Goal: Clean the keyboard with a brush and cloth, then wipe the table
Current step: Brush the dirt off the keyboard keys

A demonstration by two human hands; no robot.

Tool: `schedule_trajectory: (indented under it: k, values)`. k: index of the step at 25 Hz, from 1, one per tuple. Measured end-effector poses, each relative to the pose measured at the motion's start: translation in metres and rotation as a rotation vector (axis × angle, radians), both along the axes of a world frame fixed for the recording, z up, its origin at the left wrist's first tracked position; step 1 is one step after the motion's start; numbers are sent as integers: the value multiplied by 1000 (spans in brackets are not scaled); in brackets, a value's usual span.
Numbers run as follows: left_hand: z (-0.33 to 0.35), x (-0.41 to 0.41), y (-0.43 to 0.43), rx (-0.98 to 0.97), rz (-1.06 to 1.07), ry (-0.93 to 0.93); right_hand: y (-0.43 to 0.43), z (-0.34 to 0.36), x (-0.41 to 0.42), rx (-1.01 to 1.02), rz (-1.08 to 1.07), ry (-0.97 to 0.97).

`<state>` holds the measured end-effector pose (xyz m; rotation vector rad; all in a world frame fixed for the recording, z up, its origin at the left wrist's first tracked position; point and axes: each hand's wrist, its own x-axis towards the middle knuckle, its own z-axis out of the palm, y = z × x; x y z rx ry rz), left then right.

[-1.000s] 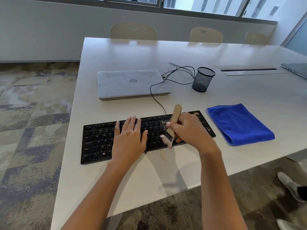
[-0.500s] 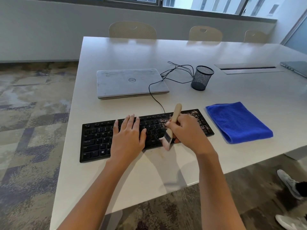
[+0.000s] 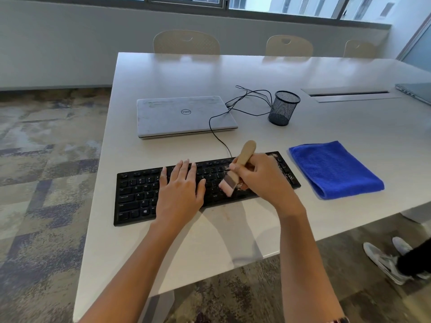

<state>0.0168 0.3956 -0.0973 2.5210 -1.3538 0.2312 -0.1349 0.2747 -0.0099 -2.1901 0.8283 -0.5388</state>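
The white desk (image 3: 233,73) carries a black keyboard (image 3: 137,197) along its near edge, with a folded blue cloth (image 3: 333,169) just right of it. Farther back lie a closed grey laptop (image 3: 184,115), a loose black cable (image 3: 212,132) and an upright mesh cup (image 3: 283,108). A second laptop (image 3: 417,92) sits at the right edge.

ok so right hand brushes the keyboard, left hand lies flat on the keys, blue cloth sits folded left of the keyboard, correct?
One thing is off: the head view shows the blue cloth folded to the right of the keyboard, not the left. The rest stands: the right hand grips the brush over the keys and the left hand lies flat on them.
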Motion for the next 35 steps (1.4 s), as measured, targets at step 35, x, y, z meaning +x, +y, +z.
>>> schedule_trajectory:
  k: [35]
  values:
    - [-2, 2, 0, -9, -7, -9, -42, 15, 41, 32, 196, 84]
